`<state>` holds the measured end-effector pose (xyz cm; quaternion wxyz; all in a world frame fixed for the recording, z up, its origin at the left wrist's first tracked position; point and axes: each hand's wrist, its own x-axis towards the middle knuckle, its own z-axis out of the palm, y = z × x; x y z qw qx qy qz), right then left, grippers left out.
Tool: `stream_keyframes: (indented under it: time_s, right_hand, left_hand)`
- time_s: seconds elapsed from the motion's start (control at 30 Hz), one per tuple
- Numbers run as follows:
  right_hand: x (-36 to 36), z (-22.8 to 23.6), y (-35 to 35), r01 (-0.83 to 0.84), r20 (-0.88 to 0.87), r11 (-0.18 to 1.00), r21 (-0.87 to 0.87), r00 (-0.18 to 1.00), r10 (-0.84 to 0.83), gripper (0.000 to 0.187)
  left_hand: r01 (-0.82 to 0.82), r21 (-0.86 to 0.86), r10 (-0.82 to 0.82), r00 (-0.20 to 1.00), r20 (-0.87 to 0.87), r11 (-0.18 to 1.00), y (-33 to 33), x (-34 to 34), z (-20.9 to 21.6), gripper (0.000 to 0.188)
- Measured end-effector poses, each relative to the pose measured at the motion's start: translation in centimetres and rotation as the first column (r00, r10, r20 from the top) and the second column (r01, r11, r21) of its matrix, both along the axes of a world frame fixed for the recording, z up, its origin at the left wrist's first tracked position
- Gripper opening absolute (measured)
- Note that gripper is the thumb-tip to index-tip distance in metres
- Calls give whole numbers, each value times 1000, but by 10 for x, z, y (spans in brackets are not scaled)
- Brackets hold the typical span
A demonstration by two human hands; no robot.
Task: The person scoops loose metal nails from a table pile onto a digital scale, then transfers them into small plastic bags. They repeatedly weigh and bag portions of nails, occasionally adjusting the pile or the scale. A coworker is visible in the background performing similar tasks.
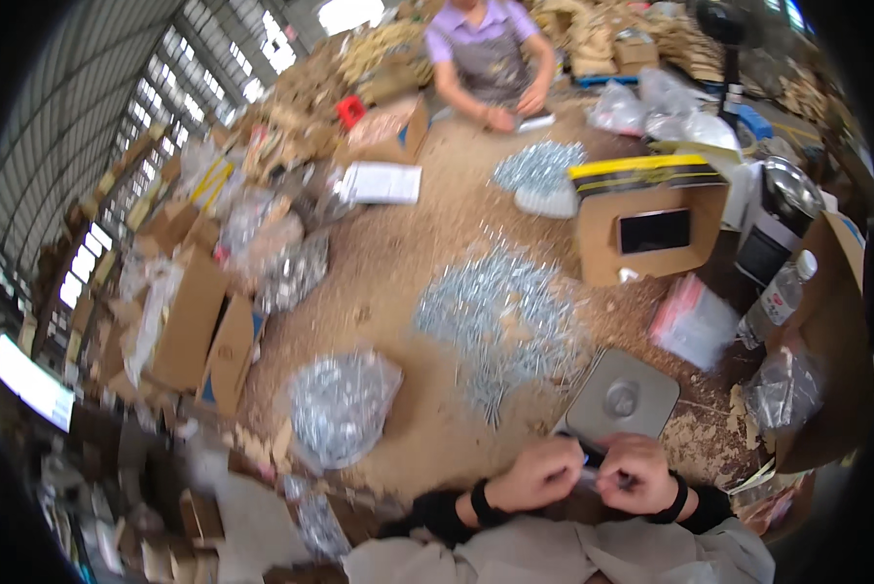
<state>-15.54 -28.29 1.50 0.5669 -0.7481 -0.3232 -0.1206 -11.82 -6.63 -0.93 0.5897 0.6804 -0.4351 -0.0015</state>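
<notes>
Close together at the near edge of the table are my left hand (537, 474) and my right hand (637, 475), both with curled fingers. Between them shows a small bit of something clear and dark, too blurred to name. Just beyond my hands lies a grey metal scale (651, 394) with a round hollow in its top. A wide heap of loose silvery screws or nails (500, 311) spreads over the table past it. To the left of the heap sits a clear plastic bag (343, 409) filled with similar metal pieces.
Across the table a person (491, 58) in a purple shirt and apron works near a smaller metal heap (539, 167). On the right stand a cardboard box (602, 243) with a phone, a stack of small plastic bags (695, 326) and a bottle (780, 297). Cartons (192, 321) crowd the left.
</notes>
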Motion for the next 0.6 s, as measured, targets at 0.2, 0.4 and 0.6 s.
stream_keyframes:
  time_s: [0.2,0.4,0.6]
  right_hand:
    - [-3,0,-7,22,128,983,180,991,-46,15]
    - [-5,-20,-19,254,43,856,451,951,-305,22]
    - [-1,-12,-23,290,158,916,276,927,-341,22]
  left_hand:
    - [-118,-143,101,987,-122,983,14,1,20,9]
    - [-688,-169,672,726,-145,706,50,1,11,16]
    - [-858,-496,763,407,-502,132,153,31,85,15]
